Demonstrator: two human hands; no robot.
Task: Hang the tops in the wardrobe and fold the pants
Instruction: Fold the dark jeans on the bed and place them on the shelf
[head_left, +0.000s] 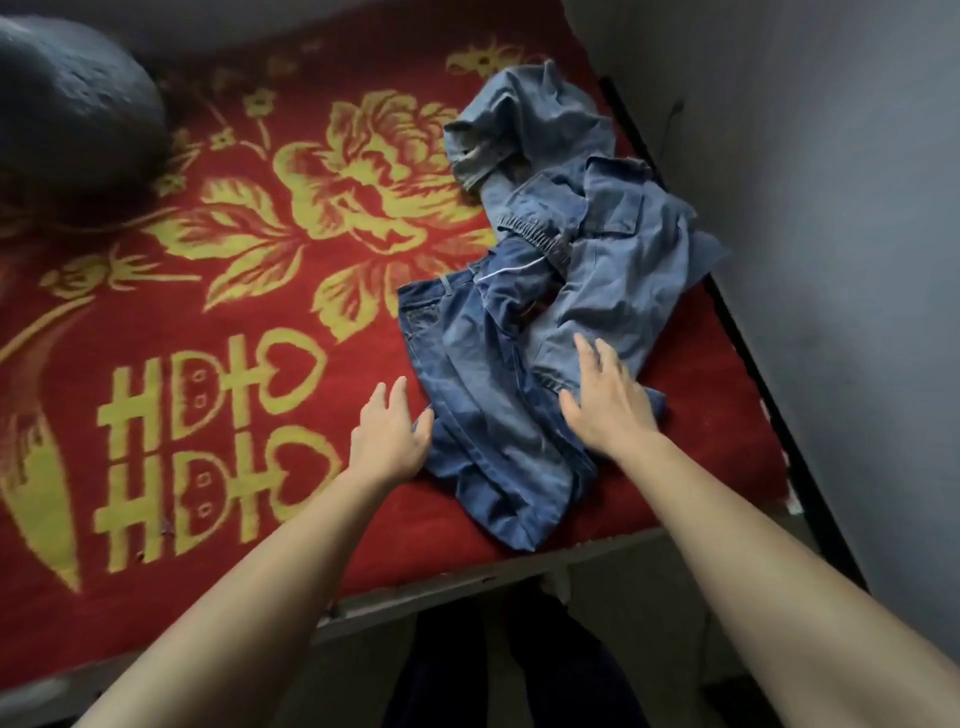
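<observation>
Lays right hand (605, 402) flat, fingers spread, on crumpled denim pants (498, 374) heaped at three o'clock of the red-blanketed bed (208, 291). Sets left hand (387, 439), fingers straight, at the heap's eight-o'clock edge, thumb touching denim. Grips nothing with either.

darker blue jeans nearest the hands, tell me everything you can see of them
The darker blue jeans look like mid-wash denim, crumpled and unfolded, waistband with a belt loop toward the far side, a leg trailing to the bed's near edge. They lie on the red and gold blanket, partly under the lighter denim garments. The right hand rests flat on them where the two denims meet; the left hand touches their left edge with its thumb.
</observation>
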